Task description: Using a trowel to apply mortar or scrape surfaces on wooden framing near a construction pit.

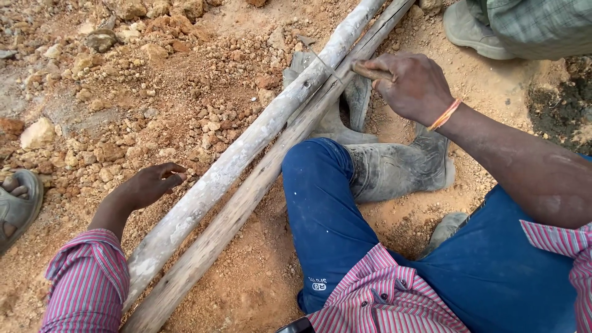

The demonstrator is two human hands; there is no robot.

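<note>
The right hand (412,83) is clenched, its grip closed around a short brown wooden handle (370,71) whose end pokes out past the thumb side, toward the left of the view. The knuckles face up and the wrist, ringed by an orange band (445,115), bends slightly down from a bare forearm that runs in from the lower right. The handle's end rests against the nearer of two long wooden poles (259,179), just beside a thin bent nail or wire (320,58) that lies across the farther, paler pole (246,148).

The left hand (147,185) has a released grip: the fingers are loosely curled, palm down, the fingertips (176,179) just beside the pale pole, whether touching it I cannot tell. Its wrist comes out of a pink striped sleeve (86,283) at the lower left.

The two poles lie side by side and touching, running slantwise from the lower left to the upper right over red gravelly ground (203,80) strewn with small stones. The person sits on this ground, one knee in blue trousers (320,203) raised just right of the poles, with a muddy grey rubber boot (394,169) below the right hand. Another boot (333,120) lies partly under the poles.

At the upper right stands someone else's grey shoe (468,31); at the left edge, a sandalled foot (15,206).
</note>
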